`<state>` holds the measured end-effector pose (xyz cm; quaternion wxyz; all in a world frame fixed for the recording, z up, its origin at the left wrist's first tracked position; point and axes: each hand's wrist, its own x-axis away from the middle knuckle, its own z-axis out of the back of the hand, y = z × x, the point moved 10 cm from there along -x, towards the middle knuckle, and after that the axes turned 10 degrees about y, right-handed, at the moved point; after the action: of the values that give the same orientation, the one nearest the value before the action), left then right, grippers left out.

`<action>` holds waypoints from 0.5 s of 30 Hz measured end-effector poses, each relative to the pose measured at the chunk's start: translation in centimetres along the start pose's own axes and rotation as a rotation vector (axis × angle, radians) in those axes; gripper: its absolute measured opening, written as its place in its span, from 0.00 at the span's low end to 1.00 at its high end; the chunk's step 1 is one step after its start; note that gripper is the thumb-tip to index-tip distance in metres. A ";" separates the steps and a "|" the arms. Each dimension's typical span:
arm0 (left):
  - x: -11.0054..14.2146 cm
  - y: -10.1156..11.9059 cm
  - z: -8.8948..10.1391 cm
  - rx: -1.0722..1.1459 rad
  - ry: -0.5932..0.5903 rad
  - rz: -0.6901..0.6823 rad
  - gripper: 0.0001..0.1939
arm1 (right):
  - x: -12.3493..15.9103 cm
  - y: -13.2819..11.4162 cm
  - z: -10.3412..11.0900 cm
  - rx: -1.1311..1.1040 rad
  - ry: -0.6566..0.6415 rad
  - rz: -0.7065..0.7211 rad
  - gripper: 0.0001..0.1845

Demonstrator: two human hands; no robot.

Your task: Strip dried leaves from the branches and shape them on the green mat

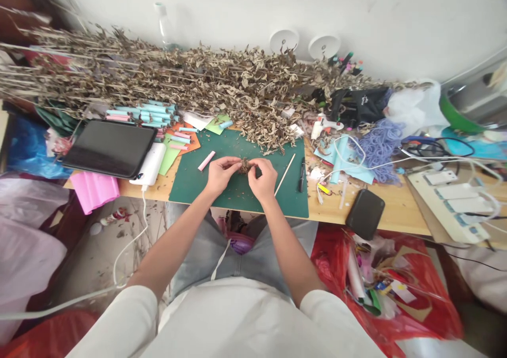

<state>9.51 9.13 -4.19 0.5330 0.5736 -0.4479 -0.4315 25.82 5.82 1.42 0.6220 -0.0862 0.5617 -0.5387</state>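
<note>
My left hand point(220, 173) and my right hand point(264, 178) meet over the green cutting mat point(206, 186), fingers pinched on a small brown clump of dried leaves point(244, 166) held between them. A pink paper roll point(206, 160) lies on the mat just left of my left hand. A thin wooden stick point(285, 174) and a black pen point(302, 173) lie to the right of my right hand. A long pile of dried leafy branches point(166, 81) stretches across the back of the wooden table point(396, 218).
A dark tablet point(109, 148) and a white power bank point(150, 163) sit at the left, with blue and pink paper rolls point(148, 116) behind. A glue gun point(325, 124), purple yarn point(378, 147), a black case point(365, 213) and a power strip point(449, 205) are at the right. Red bags point(396, 289) lie below.
</note>
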 end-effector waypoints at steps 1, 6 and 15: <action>0.0 0.1 -0.1 -0.001 -0.008 -0.007 0.18 | 0.0 -0.1 -0.1 -0.013 -0.017 -0.005 0.08; 0.2 -0.1 -0.5 0.026 -0.054 0.015 0.19 | 0.3 -0.2 -0.7 -0.020 -0.069 0.007 0.05; 0.6 0.3 -1.2 -0.019 -0.095 -0.021 0.14 | 0.4 -0.6 -0.6 0.057 -0.026 0.052 0.05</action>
<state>10.85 8.81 -3.87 0.5123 0.5519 -0.4626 -0.4679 24.89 5.57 1.38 0.6452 -0.0605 0.5401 -0.5370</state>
